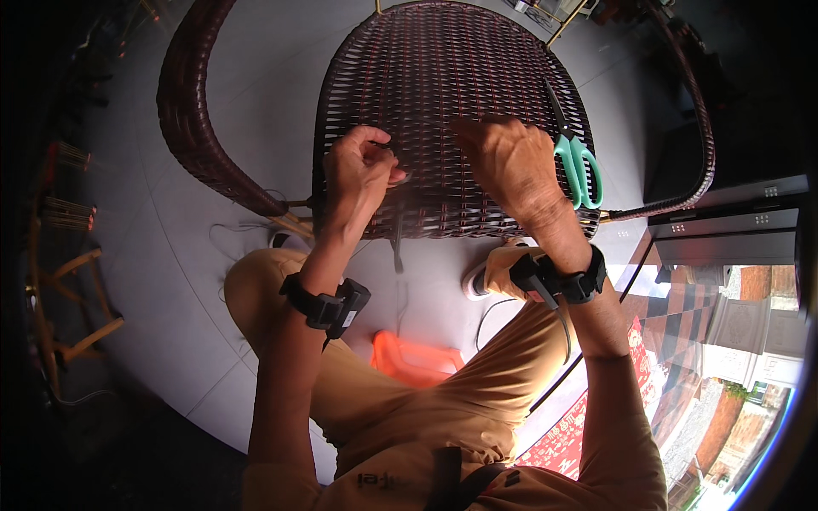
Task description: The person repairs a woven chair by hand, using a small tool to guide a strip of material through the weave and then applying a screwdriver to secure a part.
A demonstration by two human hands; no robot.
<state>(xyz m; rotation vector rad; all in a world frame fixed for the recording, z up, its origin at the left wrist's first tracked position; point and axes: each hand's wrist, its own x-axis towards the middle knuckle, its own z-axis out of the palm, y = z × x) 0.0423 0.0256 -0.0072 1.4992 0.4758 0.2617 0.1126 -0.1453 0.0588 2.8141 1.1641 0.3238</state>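
Before me is a dark brown woven wicker chair (422, 83) with a rounded seat. Over the left part of its seat is my left hand (364, 160), fingers curled, the thumb and fingertips near a thin strand (399, 246) that hangs past the seat's near edge; whether the hand grips it I cannot tell. My right hand (508, 160) is bent over the right part of the seat, its fingertips blurred and partly hidden, so its hold is unclear. Just right of it, scissors with mint-green handles (578, 169) lie on the weave, blades pointing away.
Curved wicker arms (185, 115) (700, 128) flank the seat. An orange-red plastic stool (415, 361) shows between my legs. Thin cables (492, 319) lie on the grey tiled floor (185, 319). A wooden-legged frame (83, 306) stands far left, and a red patterned mat (562, 434) lies at lower right.
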